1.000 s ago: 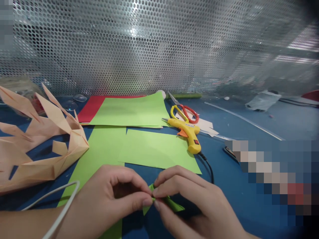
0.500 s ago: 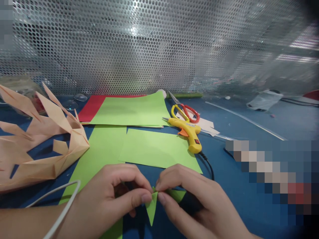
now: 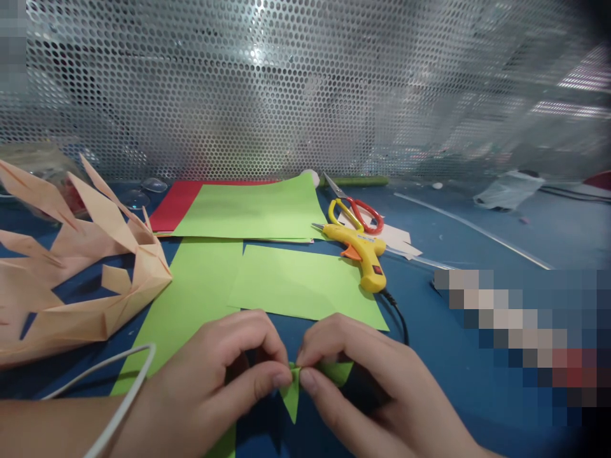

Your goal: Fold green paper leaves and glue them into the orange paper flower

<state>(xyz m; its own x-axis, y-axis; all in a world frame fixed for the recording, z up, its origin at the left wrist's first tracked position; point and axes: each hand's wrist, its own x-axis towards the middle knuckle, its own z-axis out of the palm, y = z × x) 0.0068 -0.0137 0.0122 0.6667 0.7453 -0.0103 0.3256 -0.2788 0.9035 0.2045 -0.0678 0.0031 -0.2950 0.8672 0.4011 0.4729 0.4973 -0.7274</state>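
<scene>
A small folded piece of green paper [image 3: 291, 404] is pinched between my two hands near the front of the table. My left hand [image 3: 229, 375] has thumb and forefinger closed on its left side. Opposite, my right hand [image 3: 367, 381] pinches the same paper at its middle. One pointed flap hangs down between the fingertips, and another part sticks out to the right behind my right fingers. The fingers hide the centre of the fold. Just beyond my hands lies a flat light green sheet [image 3: 305, 283].
A yellow hot glue gun [image 3: 365, 251] with a black cord lies by scissors [image 3: 363, 213] and white paper scraps [image 3: 401, 240]. Green sheets [image 3: 252, 210] overlap a red sheet [image 3: 165, 210] behind. At left stands a folded peach paper piece [image 3: 128, 286]. A white cable [image 3: 136, 388] crosses my left forearm.
The hanging green flap has shifted slightly and its tip is a little higher. Both hands keep their pinch, with only small finger movement.
</scene>
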